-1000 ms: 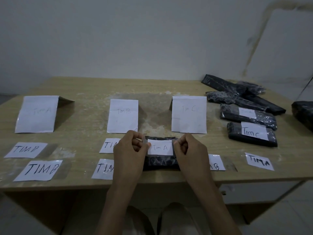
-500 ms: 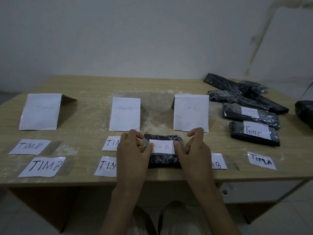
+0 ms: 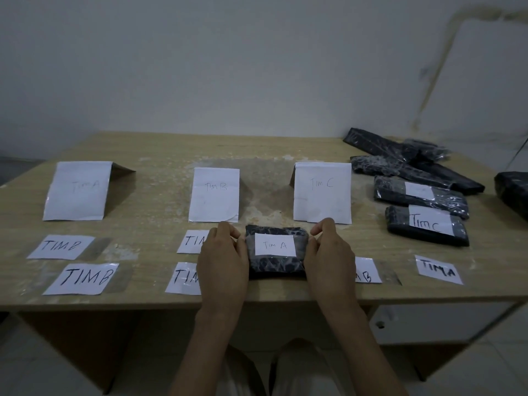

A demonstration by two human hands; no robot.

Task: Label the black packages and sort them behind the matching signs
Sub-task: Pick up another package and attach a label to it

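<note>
A black package [image 3: 275, 268] lies at the table's front middle with a white "TIM A" label [image 3: 275, 245] taped across its top. My left hand [image 3: 223, 261] grips its left end and my right hand [image 3: 331, 258] grips its right end, fingers curled over the tape ends. Three folded paper signs stand behind it: the "TIM A" sign [image 3: 78, 191] at left, the "TIM B" sign [image 3: 214, 194] in the middle, the "TIM C" sign [image 3: 322, 192] at right.
Right of the signs lie a package labelled "TIM C" [image 3: 427, 225], another labelled package [image 3: 420, 194] and several bare black packages [image 3: 400, 158]. Loose taped labels line the front: "TIMB" labels [image 3: 83, 278] at left, a "TIMA" label [image 3: 438, 270] at right. Another black package [image 3: 513, 192] sits at the right edge.
The label, held by its tape ends above the package, now sits flat on it. Both hands slid outward and down onto the package's ends.
</note>
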